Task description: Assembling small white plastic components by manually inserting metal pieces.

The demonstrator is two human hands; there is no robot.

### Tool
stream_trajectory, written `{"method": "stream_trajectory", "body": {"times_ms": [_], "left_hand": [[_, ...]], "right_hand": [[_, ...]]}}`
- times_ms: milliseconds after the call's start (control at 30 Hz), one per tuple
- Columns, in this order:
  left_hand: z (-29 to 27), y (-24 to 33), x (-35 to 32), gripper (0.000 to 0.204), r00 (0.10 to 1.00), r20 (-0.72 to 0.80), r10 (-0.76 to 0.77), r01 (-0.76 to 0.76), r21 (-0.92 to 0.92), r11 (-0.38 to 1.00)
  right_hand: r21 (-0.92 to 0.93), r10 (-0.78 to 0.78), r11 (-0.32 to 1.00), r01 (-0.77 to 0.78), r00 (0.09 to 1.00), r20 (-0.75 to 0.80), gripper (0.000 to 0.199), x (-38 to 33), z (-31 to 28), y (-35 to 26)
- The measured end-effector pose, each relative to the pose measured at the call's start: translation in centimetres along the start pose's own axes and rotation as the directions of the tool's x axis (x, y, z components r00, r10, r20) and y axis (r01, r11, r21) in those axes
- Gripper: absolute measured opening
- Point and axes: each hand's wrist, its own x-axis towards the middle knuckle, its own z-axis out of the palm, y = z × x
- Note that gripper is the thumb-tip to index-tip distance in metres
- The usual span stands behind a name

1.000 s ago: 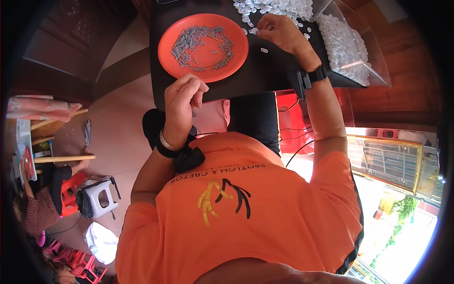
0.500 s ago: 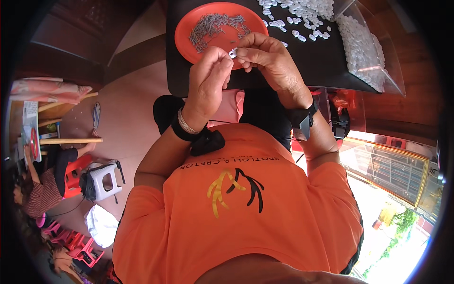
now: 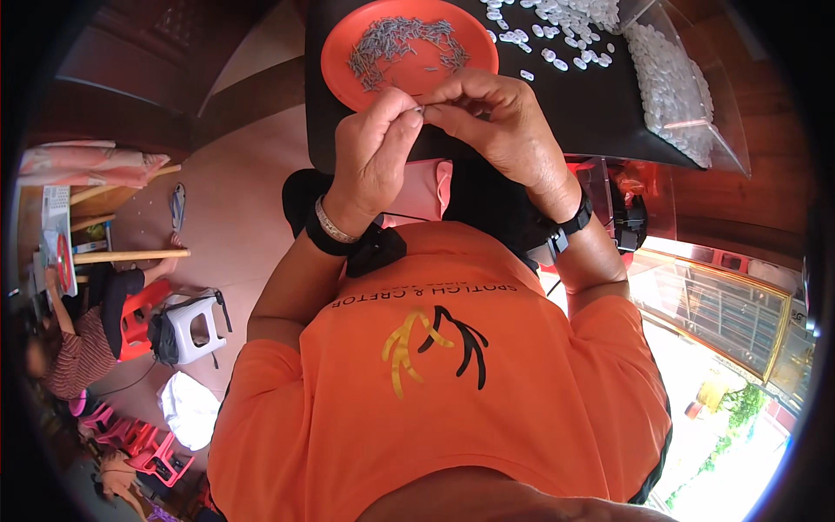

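My left hand [image 3: 376, 148] and my right hand [image 3: 509, 126] meet at the fingertips over the near edge of a round red plate [image 3: 337, 70]. Both are closed in a pinch. Between them sits a small white plastic piece [image 3: 420, 110], of which only a sliver shows; the fingers cover the rest. Whether a pin is held with it I cannot tell. In the plate lies a loose heap of small grey nail-like pins [image 3: 396, 39]. To the right, many small white oval plastic pieces [image 3: 559, 63] are scattered on the black tabletop [image 3: 574, 113].
A clear box [image 3: 700, 130] full of white pieces [image 3: 665, 83] stands at the table's right end. Below the hands is a pink cloth-like thing [image 3: 422, 193]. Far left, a person in a striped top [image 3: 83, 357] sits near a white stool [image 3: 198, 332].
The hands have drawn closer to me and slightly left. The white piece with a hole, plainly visible before, is now mostly covered by my fingers.
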Motion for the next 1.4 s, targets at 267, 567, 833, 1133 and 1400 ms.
{"method": "stream_trajectory", "body": {"times_ms": [267,567,833,1133,1400], "left_hand": [[0.1,-0.3,-0.7,0.014,0.996,-0.005,-0.086,0.085,-0.113,0.99],[-1.0,-1.3,-0.8,0.023,0.945,0.213,-0.249,0.322,-0.463,0.826],[-2.0,-1.4,-0.9,0.021,0.969,0.058,-0.241,0.24,-0.462,0.854],[-2.3,-1.7,-1.0,0.016,0.954,0.079,-0.288,0.285,-0.531,0.798],[-2.2,-1.7,-1.1,0.013,0.955,0.078,-0.285,0.275,-0.584,0.764]], "right_hand": [[-0.203,-0.078,0.976,0.073,0.997,-0.017,0.01,-0.1,0.5,-0.5],[0.192,0.087,0.977,-0.095,0.995,0.053,0.008,-0.4,0.9,0.4],[-0.526,-0.015,0.848,0.06,0.996,0.09,0.018,5.0,-1.6,0.6],[-0.842,0.013,0.466,0.271,0.95,0.313,0.018,10.3,-0.9,3.4],[-0.831,-0.042,0.37,0.415,0.901,0.431,0.017,11.3,0.4,2.9]]}}
